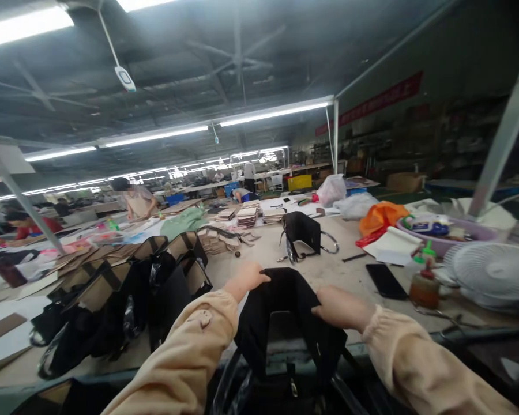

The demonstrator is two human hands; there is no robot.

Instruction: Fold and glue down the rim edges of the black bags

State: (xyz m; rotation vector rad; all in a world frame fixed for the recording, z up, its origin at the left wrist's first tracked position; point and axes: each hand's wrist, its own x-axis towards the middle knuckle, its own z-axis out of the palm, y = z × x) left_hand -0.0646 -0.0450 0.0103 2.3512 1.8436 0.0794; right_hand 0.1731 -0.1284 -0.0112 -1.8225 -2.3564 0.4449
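Between my hands, at the near edge of the table, is a black bag (pixel 285 288) with its mouth towards me and straps hanging below. My left hand (pixel 247 278) is closed on its upper left rim. On the upper right rim my right hand (pixel 342 305) is closed too, fingers partly hidden behind the fabric. A metal zip pull dangles at the bag's lower front. Farther back on the table stands another black bag (pixel 301 233) with clear-wrapped handles. To the left, several black bags (pixel 173 300) with tan board inside stand in a row.
A black phone (pixel 386 281), a glue bottle (pixel 424 288) and a white fan (pixel 493 271) lie to the right, by a purple basin (pixel 480 233). Stacked boards (pixel 246 216) sit at the back. A metal post (pixel 508 127) rises at right. Other people work farther off.
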